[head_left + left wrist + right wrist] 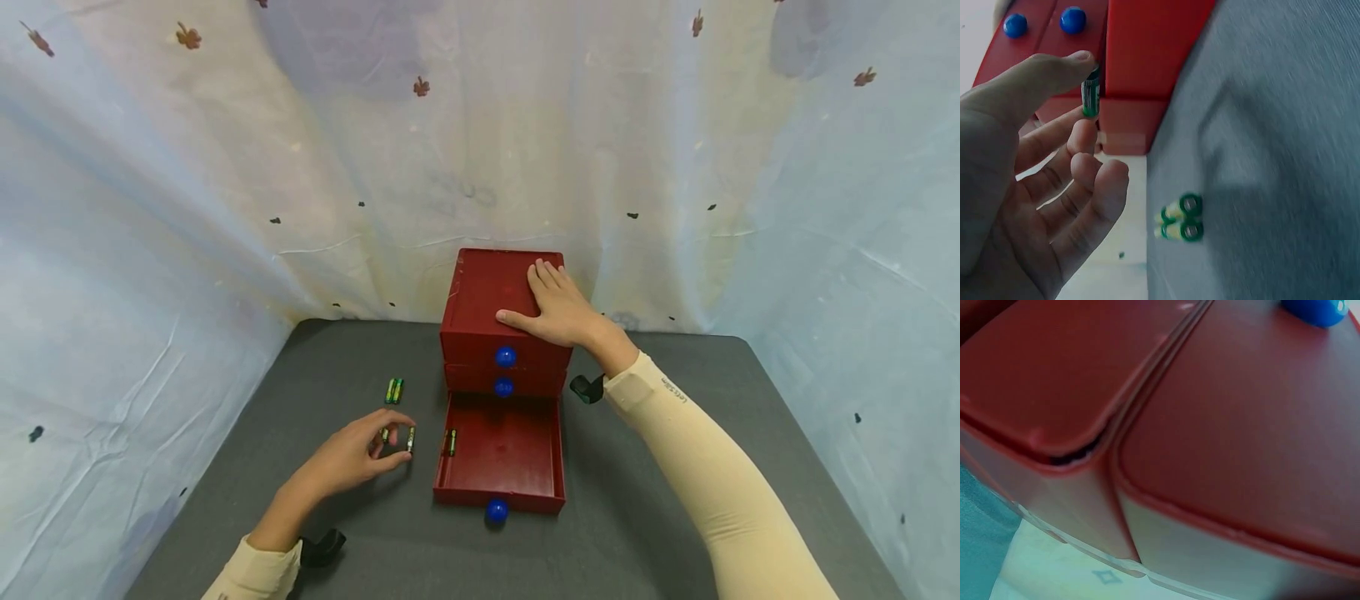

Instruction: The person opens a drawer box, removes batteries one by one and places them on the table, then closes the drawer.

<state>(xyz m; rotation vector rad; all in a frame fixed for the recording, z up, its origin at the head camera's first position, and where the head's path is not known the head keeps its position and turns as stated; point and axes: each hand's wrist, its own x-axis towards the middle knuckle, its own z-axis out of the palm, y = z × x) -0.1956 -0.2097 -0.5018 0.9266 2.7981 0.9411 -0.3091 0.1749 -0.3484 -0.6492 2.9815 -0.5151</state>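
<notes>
My left hand (358, 454) pinches a small green battery (1090, 95) between thumb and fingertip, just left of the pulled-out bottom drawer (510, 467). Another battery (385, 435) shows between the fingers in the head view; whether it is held or lies behind them I cannot tell. One battery (452, 442) lies inside the drawer by its left wall. With fingers spread, my right hand (558, 307) rests on top of the red drawer cabinet (491, 287). The right wrist view shows the cabinet's red front (1241, 425) close up, without the hand.
Two batteries (393, 390) lie side by side on the dark grey table (360, 350), left of the cabinet. Blue round knobs mark the drawers, including the upper knob (506, 357) and the open drawer's knob (497, 511). A patterned curtain (465, 167) hangs behind the table.
</notes>
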